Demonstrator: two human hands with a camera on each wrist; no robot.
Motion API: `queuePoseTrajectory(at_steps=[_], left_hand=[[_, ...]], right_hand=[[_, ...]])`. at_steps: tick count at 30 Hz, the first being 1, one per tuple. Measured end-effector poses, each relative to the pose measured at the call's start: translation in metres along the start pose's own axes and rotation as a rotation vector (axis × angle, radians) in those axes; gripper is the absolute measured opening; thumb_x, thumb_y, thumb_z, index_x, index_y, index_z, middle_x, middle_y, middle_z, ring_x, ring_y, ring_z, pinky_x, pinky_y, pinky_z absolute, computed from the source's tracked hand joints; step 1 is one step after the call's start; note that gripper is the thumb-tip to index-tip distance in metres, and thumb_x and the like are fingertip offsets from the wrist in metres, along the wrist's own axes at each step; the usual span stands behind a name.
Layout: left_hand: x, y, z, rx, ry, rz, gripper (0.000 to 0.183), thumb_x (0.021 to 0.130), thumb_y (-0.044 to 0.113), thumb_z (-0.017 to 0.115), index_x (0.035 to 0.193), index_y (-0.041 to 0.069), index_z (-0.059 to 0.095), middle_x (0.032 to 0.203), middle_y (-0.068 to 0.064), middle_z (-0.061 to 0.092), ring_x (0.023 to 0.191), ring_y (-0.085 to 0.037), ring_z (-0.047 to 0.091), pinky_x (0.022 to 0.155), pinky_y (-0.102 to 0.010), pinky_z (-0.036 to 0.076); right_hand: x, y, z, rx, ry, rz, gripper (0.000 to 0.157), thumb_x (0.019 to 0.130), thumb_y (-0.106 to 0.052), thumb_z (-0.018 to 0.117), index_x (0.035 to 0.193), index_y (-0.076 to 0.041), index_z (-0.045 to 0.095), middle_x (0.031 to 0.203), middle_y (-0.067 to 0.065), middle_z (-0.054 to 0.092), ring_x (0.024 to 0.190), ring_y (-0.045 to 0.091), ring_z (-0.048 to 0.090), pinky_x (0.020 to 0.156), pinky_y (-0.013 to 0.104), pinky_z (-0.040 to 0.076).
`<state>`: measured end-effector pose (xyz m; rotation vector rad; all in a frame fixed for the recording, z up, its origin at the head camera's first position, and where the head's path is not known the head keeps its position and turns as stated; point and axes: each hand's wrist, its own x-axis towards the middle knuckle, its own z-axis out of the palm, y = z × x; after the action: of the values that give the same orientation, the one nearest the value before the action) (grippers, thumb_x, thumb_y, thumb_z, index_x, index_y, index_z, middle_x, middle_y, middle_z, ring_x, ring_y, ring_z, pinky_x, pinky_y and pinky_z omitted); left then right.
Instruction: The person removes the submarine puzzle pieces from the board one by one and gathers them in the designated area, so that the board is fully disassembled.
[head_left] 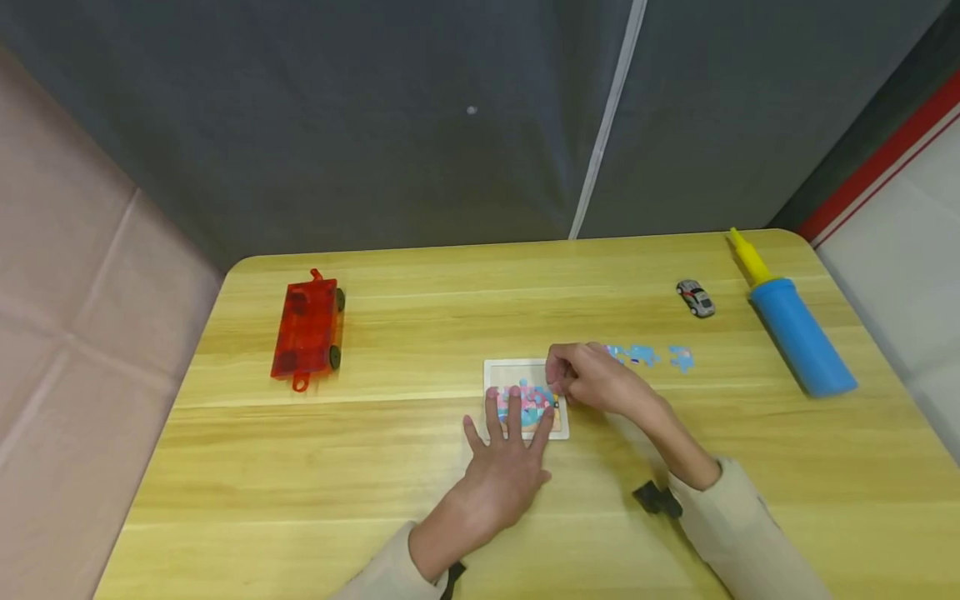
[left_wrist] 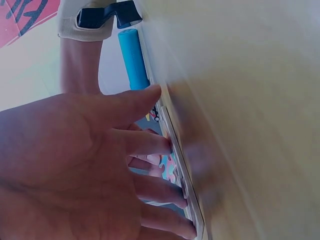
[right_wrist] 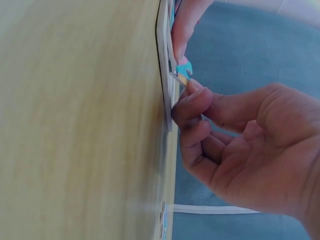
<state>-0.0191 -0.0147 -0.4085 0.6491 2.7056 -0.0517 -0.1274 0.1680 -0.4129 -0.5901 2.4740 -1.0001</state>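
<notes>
A small puzzle frame (head_left: 513,371) with a pale rim lies on the table, its lower part filled with joined pink and blue puzzle pieces (head_left: 528,410). My left hand (head_left: 501,479) rests over the near edge, spread fingers straight, fingertips (left_wrist: 177,196) on the pieces. At the frame's right side my right hand (head_left: 600,379) pinches a puzzle piece (right_wrist: 180,78) between thumb and index finger. That piece is tilted close over the frame's edge, mostly covered by the fingers in the head view. Beyond the right hand lie a few loose blue pieces (head_left: 642,355).
On the left of the table (head_left: 360,483) stands a red transparent toy cart (head_left: 306,329) with dark wheels. A small silver toy car (head_left: 696,298) sits at the back right, beside a blue hand pump (head_left: 802,337) with a yellow nozzle. A dark grey curtain (head_left: 375,125) hangs behind.
</notes>
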Motion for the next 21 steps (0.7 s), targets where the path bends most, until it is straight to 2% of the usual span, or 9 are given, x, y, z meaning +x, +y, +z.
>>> queuePoseTrajectory(at_steps=[8,15,21], left_hand=[[0.0000,-0.0009,-0.0003,0.000,0.007,0.003,0.079,0.108,0.050,0.067,0.175,0.025,0.033,0.176,-0.032,0.025,0.160,-0.061,0.027,0.109,-0.076,0.048],[0.0004,0.0001,-0.0004,-0.005,0.001,0.000,0.078,0.108,0.048,0.067,0.174,0.025,0.033,0.176,-0.032,0.026,0.160,-0.062,0.027,0.109,-0.077,0.048],[0.0015,0.0007,-0.0010,-0.012,-0.017,-0.004,0.077,0.108,0.046,0.067,0.174,0.025,0.033,0.177,-0.032,0.025,0.160,-0.061,0.025,0.110,-0.077,0.047]], right_hand=[[0.0020,0.0005,-0.0035,0.030,-0.018,0.005,0.031,0.096,0.021,0.054,0.093,-0.001,0.076,0.073,0.006,0.070,0.060,0.013,0.060,0.059,0.024,0.048],[0.0020,-0.0003,-0.0020,0.012,0.020,-0.003,0.024,0.098,0.013,0.061,0.089,-0.003,0.077,0.068,0.004,0.068,0.058,0.010,0.056,0.059,0.025,0.046],[0.0006,0.0020,-0.0015,0.016,-0.001,-0.016,0.031,0.096,0.018,0.053,0.091,-0.003,0.076,0.069,0.005,0.068,0.058,0.012,0.059,0.058,0.024,0.047]])
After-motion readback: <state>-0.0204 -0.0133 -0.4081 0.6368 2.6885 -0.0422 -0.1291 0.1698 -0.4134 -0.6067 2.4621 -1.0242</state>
